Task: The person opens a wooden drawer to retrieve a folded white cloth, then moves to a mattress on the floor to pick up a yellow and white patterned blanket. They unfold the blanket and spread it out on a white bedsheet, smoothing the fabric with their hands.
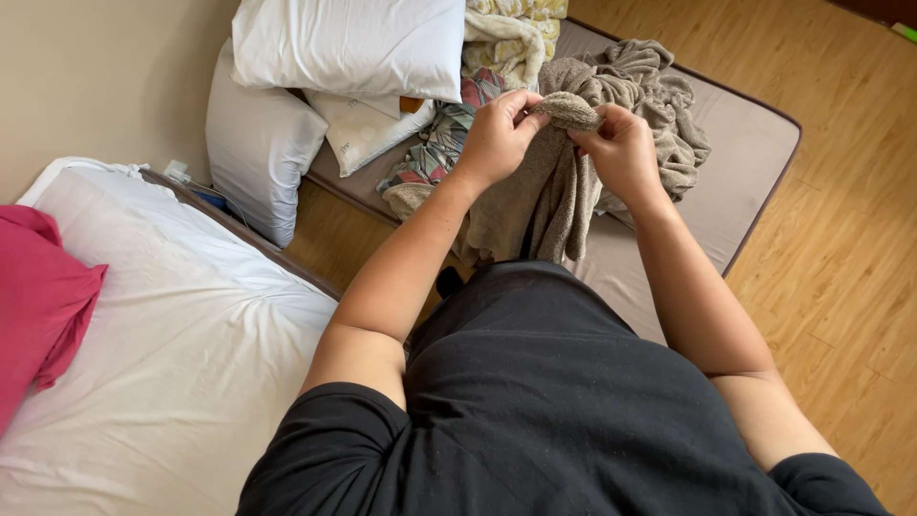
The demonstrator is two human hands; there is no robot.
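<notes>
Both sets of fingers are pinching the same bunched-up edge of a grey-brown towel point(535, 191). The left hand point(497, 139) has its fingers point(523, 107) curled over the top of the rolled edge with the thumb tucked underneath, so it's closed on the fabric. The right hand point(623, 148) is doing the mirror thing from the other side, fingers point(590, 134) pressed together on the same fold, and the two hands are nearly touching each other. The towel is held up in front of the person's chest, and the rest of it hangs down loose in folds toward the black shirt point(535, 401).

Moving out from there: behind the hanging towel there's a heap of similar grey-brown fabric point(650, 86) lying on a low mattress point(745, 162) with a taupe cover, which sits right on the wooden floor point(841, 239). Just beside the left hand there's a patterned cloth point(439, 143) in teal, red and white, partly under the towel. Further back on the mattress sits a fuzzy cream and yellow blanket point(511, 33). Two white pillows point(353, 43) are stacked near the wall, with a pale grey one point(253, 143) leaning lower down.

On the person's left is a bed with a white sheet point(181, 334), and a pink cloth point(38, 296) lies at its edge.
</notes>
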